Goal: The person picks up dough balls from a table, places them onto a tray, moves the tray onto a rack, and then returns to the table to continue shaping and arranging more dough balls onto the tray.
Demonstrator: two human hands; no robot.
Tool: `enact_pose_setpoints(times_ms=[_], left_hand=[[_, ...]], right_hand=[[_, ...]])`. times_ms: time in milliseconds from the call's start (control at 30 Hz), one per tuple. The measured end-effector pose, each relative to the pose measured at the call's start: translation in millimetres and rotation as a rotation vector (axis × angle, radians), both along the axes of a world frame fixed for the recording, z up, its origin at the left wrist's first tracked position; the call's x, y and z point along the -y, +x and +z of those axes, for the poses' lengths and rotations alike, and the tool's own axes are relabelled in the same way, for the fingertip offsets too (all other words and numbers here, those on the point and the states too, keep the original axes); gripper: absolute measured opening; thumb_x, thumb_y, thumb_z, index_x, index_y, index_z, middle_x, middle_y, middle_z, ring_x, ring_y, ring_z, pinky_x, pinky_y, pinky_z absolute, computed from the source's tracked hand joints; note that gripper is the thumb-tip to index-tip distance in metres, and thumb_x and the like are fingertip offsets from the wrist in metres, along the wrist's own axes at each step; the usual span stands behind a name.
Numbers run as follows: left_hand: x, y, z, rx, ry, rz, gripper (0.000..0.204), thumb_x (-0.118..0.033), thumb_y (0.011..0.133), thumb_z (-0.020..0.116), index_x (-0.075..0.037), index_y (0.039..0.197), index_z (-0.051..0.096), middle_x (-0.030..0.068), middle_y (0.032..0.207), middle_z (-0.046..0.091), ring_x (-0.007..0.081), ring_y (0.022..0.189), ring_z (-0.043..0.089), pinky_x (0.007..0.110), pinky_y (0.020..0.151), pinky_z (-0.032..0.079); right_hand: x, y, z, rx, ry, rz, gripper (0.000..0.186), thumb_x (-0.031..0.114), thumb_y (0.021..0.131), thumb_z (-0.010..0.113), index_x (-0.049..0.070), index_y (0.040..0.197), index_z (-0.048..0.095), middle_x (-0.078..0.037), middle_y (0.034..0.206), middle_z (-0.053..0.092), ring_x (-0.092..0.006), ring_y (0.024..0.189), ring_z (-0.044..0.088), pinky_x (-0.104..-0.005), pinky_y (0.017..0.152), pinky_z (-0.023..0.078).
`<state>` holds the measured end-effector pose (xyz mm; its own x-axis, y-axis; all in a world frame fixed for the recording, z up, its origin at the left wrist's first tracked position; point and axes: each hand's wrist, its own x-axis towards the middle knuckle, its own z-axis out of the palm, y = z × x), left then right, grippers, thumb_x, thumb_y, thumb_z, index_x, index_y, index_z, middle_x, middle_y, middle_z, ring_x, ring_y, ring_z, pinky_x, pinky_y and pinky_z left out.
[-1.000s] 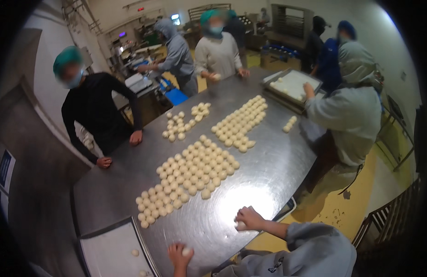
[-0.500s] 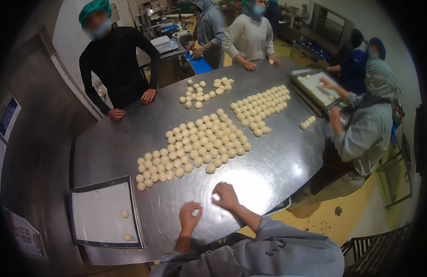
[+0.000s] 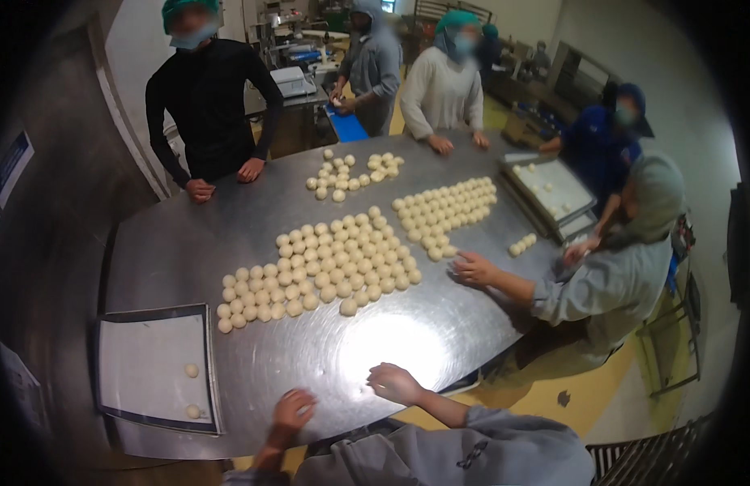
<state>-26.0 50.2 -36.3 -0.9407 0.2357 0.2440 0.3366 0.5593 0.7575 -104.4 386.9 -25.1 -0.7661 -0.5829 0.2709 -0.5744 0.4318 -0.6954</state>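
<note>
left hand [image 3: 294, 410] farther from right [image 3: 396, 384]

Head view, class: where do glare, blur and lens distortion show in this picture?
In the head view, white glare washes out part of the steel table beside the right hand; in the head view, the left hand looks smeared, less crisp than the pale balls; in the head view, the table's far edge bows and the corners fall to black.
</note>
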Motion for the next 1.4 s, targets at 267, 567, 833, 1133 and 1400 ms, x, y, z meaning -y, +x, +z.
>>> enact_pose_setpoints(times_ms=[267,567,833,1133,1400], left_hand=[[-47,-46,7,-0.129,-0.076,0.336,0.020,-0.015,0.072,0.079,-0.009,0.090,0.074,0.0101,0.104,0.073,0.0299,0.109,0.065,0.041,0.098,0.048],[-7,-69,24,-0.164,-0.158,0.417,0.013,-0.015,0.076,0.079,-0.008,0.086,0.074,0.0106,0.099,0.071,0.0312,0.098,0.066,0.045,0.089,0.050],[6,-21,-1,-0.056,-0.082,0.211,0.012,-0.011,0.075,0.078,-0.007,0.085,0.072,0.0105,0.096,0.072,0.0317,0.100,0.066,0.043,0.093,0.050],[-44,-22,17,-0.130,0.012,0.102,0.006,-0.005,0.077,0.074,-0.007,0.081,0.071,0.0086,0.090,0.072,0.0300,0.097,0.067,0.041,0.091,0.051],[-38,-67,17,-0.083,-0.085,0.243,0.019,-0.009,0.075,0.076,-0.009,0.094,0.073,0.0107,0.101,0.071,0.0325,0.100,0.065,0.045,0.090,0.050]], right_hand=[[54,-56,-1,0.021,-0.068,-0.286,0.017,0.017,0.072,0.075,0.010,0.086,0.068,-0.008,0.089,0.068,-0.0290,0.084,0.063,-0.0446,0.077,0.046],[10,-72,21,-0.297,0.145,-0.363,0.012,0.014,0.071,0.075,0.009,0.080,0.069,-0.011,0.090,0.069,-0.0307,0.084,0.063,-0.0457,0.074,0.046],[-21,-35,9,0.162,0.113,-0.110,0.016,0.023,0.077,0.075,0.009,0.080,0.069,-0.011,0.090,0.070,-0.0295,0.089,0.066,-0.0483,0.092,0.049],[16,-4,-9,0.088,-0.105,-0.034,0.024,0.000,0.075,0.073,0.014,0.095,0.076,-0.006,0.097,0.070,-0.0270,0.106,0.064,-0.0427,0.099,0.050],[43,-63,17,-0.094,-0.038,-0.329,0.016,0.020,0.071,0.075,0.009,0.078,0.068,-0.009,0.095,0.065,-0.0316,0.091,0.060,-0.0444,0.087,0.047]])
